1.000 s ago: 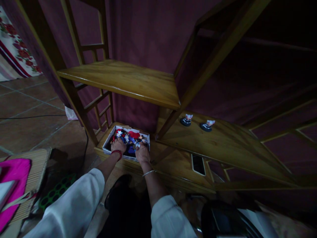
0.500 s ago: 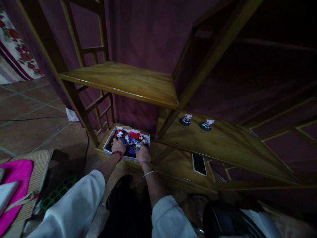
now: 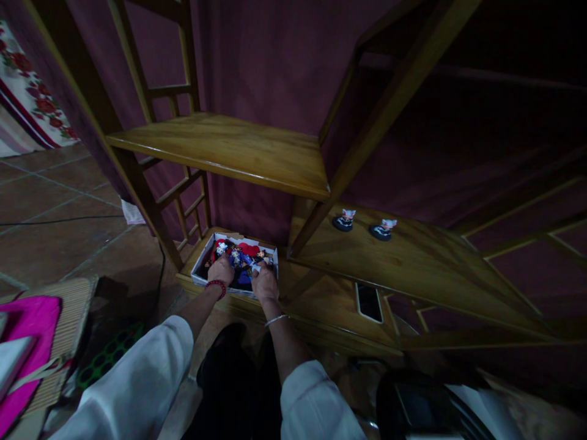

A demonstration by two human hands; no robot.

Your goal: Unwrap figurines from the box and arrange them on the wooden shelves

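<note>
A shallow white cardboard box (image 3: 198,273) stands on the low wooden shelf at the left, filled with small figurines (image 3: 245,256) in red, blue, white and black. My left hand (image 3: 221,269), with a red bead bracelet at the wrist, reaches into the left part of the box, its fingers bent down among the figurines. At the box's right side my right hand (image 3: 265,282) is closed, its fingertips on a small whitish figurine (image 3: 257,267) that is partly hidden. What the left fingers hold, if anything, is hidden.
Two small figurines on black bases, a left one (image 3: 344,220) and a right one (image 3: 383,229), stand on the raised shelf (image 3: 426,269). A wooden shelf board (image 3: 220,150) overhangs the box. A smartphone (image 3: 369,302) lies on the lower shelf.
My left hand has shifted slightly right inside the box, its fingers still pointing down among the figurines. The right hand stays almost in place.
</note>
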